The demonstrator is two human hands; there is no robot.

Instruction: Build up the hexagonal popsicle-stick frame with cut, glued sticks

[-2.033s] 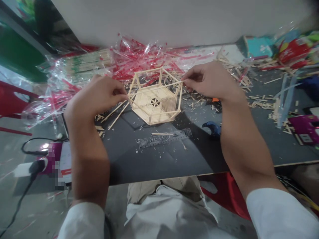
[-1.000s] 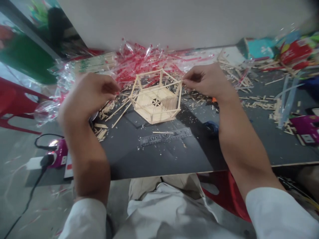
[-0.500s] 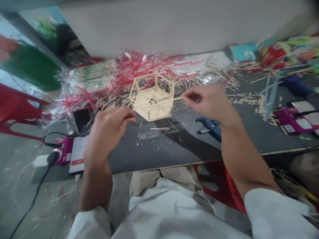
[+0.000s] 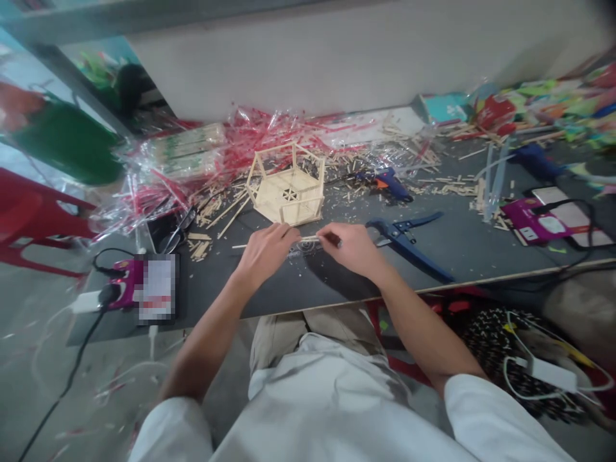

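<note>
Both my hands sit low on the dark board [image 4: 269,295], just in front of a hexagonal model of thin wooden sticks [image 4: 287,186]. A long thin wooden stick [image 4: 308,239] lies level between them, over a clear ruler that is mostly hidden. My left hand [image 4: 265,251] has its fingers curled down on the stick, whose left end [image 4: 238,246] pokes out past it. My right hand [image 4: 352,247] pinches the stick's right end. The model stands untouched behind my hands.
Blue-handled cutters [image 4: 409,242] lie right of my right hand, a glue gun [image 4: 391,184] behind them. Scissors [image 4: 177,226], a phone [image 4: 156,287] and a purple plug block [image 4: 120,282] are at the left. Red-striped plastic wrappers [image 4: 192,163] and stick offcuts [image 4: 447,187] cover the back.
My left hand let go of the model and came down. My right hand drew the stick away from the model's top. Both now hold it low on the board.
</note>
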